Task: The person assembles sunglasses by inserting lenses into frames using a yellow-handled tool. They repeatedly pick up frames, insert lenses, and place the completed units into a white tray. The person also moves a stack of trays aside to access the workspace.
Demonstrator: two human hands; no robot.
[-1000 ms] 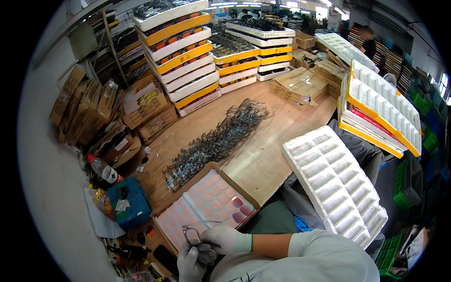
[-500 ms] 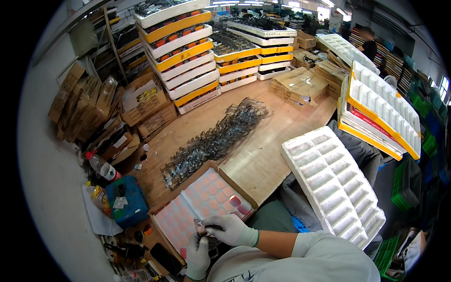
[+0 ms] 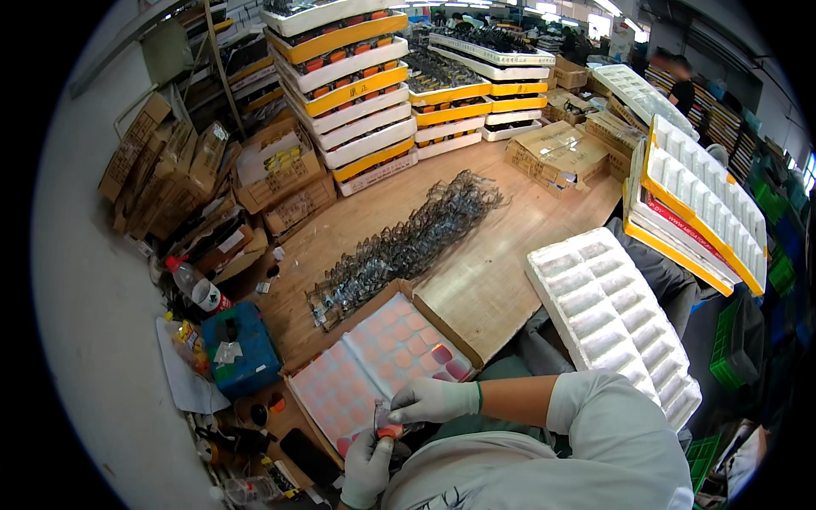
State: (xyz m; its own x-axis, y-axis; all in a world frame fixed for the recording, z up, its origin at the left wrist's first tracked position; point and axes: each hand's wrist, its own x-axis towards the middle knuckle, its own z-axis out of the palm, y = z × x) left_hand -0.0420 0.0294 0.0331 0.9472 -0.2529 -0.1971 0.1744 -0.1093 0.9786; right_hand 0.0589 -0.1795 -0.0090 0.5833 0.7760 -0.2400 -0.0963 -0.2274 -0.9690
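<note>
Over the near edge of an open cardboard box, my left hand [image 3: 367,469], in a white glove, is closed on an eyeglass frame [image 3: 380,411]. An orange-red lens [image 3: 390,431] shows at the frame between my hands. My right hand [image 3: 435,399], also gloved, pinches the same frame from the right; its fingertips hide part of it. Rows of pale pink round lenses [image 3: 374,340] fill the box, with darker red lenses [image 3: 442,354] at its right corner. Beyond the box a long heap of wire eyeglass frames [image 3: 408,242] lies across the wooden table [image 3: 501,221].
Tall stacks of white and yellow foam trays [image 3: 357,102] stand at the back. A white compartment tray [image 3: 612,323] lies to my right. On the left are a blue box [image 3: 246,348], a bottle [image 3: 200,287], a black phone [image 3: 310,456] and cardboard cartons [image 3: 276,166].
The view has shifted slightly left. My right hand sits higher with its arm straighter, and the orange-red lens now shows between my hands.
</note>
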